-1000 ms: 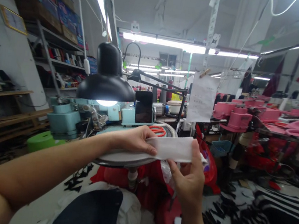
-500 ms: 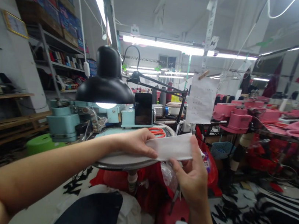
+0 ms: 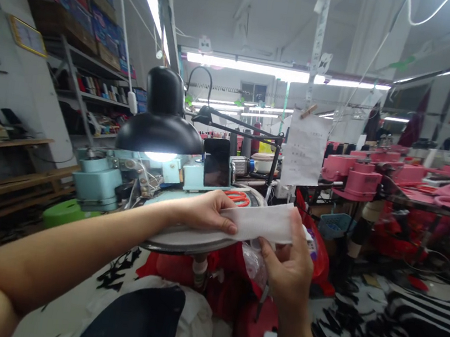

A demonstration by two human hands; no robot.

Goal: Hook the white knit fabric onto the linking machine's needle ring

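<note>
A white strip of folded fabric [image 3: 263,222] is stretched between my two hands, just above the front right rim of the round machine table [image 3: 181,243]. My left hand [image 3: 212,212] pinches its left end, thumb on top and fingers behind. At the right end, my right hand [image 3: 289,261] grips the strip between thumb and fingers; part of those fingers is hidden behind it. Orange-handled scissors [image 3: 240,197] lie on the table behind the strip.
A black lamp [image 3: 160,134] hangs low over the table's left side. Behind it stand a phone [image 3: 216,162] and light-blue machine parts [image 3: 97,184]. A paper sheet [image 3: 305,152] hangs at the back. Red bags [image 3: 320,265] and a red stool [image 3: 252,334] are below right.
The strip has shifted slightly right and lies a little flatter and more level. My right hand has moved slightly right with it; both hands keep their hold.
</note>
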